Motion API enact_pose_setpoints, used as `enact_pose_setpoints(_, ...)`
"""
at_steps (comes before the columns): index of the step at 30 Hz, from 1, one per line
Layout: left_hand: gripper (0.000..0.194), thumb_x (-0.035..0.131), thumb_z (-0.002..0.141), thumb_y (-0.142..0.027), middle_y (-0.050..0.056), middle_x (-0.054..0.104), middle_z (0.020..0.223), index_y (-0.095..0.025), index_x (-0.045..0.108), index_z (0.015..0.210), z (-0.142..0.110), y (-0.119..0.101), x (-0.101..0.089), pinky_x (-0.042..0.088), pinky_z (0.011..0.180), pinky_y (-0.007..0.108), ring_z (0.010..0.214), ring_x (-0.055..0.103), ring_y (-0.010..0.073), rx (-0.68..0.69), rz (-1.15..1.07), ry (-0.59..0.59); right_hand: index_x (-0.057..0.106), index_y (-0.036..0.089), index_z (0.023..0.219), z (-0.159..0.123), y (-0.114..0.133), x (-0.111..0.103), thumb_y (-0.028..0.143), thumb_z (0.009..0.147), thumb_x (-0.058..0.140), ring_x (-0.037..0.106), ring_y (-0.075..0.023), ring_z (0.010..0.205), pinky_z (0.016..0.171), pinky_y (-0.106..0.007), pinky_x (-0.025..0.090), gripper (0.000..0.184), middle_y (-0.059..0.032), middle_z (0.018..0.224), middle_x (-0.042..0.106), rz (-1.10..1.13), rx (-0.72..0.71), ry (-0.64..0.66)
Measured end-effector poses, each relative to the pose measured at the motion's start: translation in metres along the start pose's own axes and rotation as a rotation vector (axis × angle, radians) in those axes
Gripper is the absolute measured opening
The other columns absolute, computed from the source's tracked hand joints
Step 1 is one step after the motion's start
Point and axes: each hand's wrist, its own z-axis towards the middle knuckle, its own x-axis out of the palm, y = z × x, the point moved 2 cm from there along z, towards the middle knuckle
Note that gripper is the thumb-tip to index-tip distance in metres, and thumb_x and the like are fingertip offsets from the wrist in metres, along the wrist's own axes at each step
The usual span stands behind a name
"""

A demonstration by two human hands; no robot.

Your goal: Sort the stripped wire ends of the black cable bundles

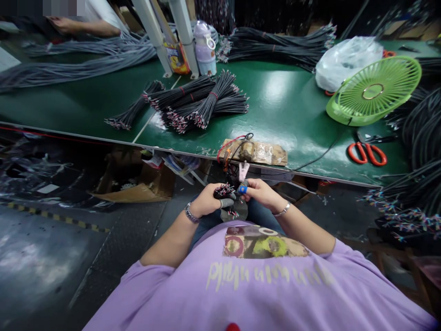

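Observation:
Over my lap, below the table's front edge, my left hand (211, 201) is closed round a bundle of black cables (224, 191) with red and white wire ends. Grey covers show on its thumb. Close beside it, my right hand (258, 192) is pinched at the bundle's right side, with blue tape round a finger; what lies between its fingertips is too small to make out. Just above the right hand is a pink clip (244, 170). A cardboard-backed board (265, 153) with red and black wires lies at the table edge.
Tied bundles of short black cables (203, 99) lie on the green table (282, 110). Red-handled scissors (367, 154), a green fan (374, 92) and a plastic bag (347, 62) are to the right. A bottle (206, 50) stands behind. A person's arm (86, 27) shows far left.

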Motion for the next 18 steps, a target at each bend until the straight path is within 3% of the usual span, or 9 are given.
enact_pose_setpoints(3, 0.021, 0.076, 0.062, -0.021, 0.003, 0.068, 0.075, -0.011, 0.068, 0.079, -0.001, 0.003, -0.002, 0.051, 0.068, 0.026, 0.067, 0.061, 0.0137, 0.013, -0.123, -0.06, 0.057, 0.015, 0.068, 0.003, -0.008, -0.003, 0.044, 0.064, 0.075, 0.052, -0.0069, 0.046, 0.049, -0.02, 0.043, 0.034, 0.0006, 0.056, 0.063, 0.207, 0.018, -0.123)
enact_pose_setpoints(6, 0.022, 0.078, 0.061, -0.023, 0.003, 0.069, 0.076, -0.012, 0.069, 0.078, 0.001, 0.003, -0.004, 0.052, 0.067, 0.025, 0.069, 0.062, 0.0138, 0.055, -0.206, -0.165, 0.06, 0.015, 0.074, 0.005, -0.01, -0.005, 0.055, 0.072, 0.066, 0.054, -0.0077, 0.047, 0.053, -0.023, 0.049, 0.04, -0.0007, 0.062, 0.065, 0.393, 0.032, -0.166)
enact_pose_setpoints(10, 0.022, 0.08, 0.059, -0.022, 0.002, 0.069, 0.074, -0.013, 0.069, 0.075, 0.007, -0.001, -0.002, 0.052, 0.066, 0.026, 0.066, 0.063, 0.0136, 0.099, -0.291, -0.256, 0.064, 0.014, 0.082, 0.012, -0.004, -0.002, 0.059, 0.083, 0.051, 0.057, -0.0087, 0.052, 0.057, -0.024, 0.053, 0.048, -0.0034, 0.067, 0.065, 0.519, 0.072, -0.098)
enact_pose_setpoints(13, 0.022, 0.081, 0.056, -0.021, 0.002, 0.069, 0.073, -0.013, 0.069, 0.073, 0.012, -0.004, 0.001, 0.053, 0.066, 0.027, 0.067, 0.063, 0.0144, 0.098, -0.325, -0.274, 0.064, 0.015, 0.087, 0.017, 0.001, 0.002, 0.056, 0.084, 0.052, 0.058, -0.0094, 0.054, 0.057, -0.025, 0.054, 0.043, -0.0037, 0.071, 0.067, 0.554, 0.069, -0.057)
enact_pose_setpoints(18, 0.023, 0.081, 0.055, -0.019, 0.0, 0.068, 0.07, -0.012, 0.068, 0.073, 0.018, -0.004, 0.001, 0.053, 0.066, 0.028, 0.063, 0.062, 0.0133, 0.108, -0.392, -0.273, 0.064, 0.015, 0.083, 0.022, 0.007, 0.008, 0.052, 0.084, 0.055, 0.057, -0.0088, 0.053, 0.056, -0.025, 0.054, 0.038, -0.0026, 0.073, 0.069, 0.616, 0.071, -0.1)
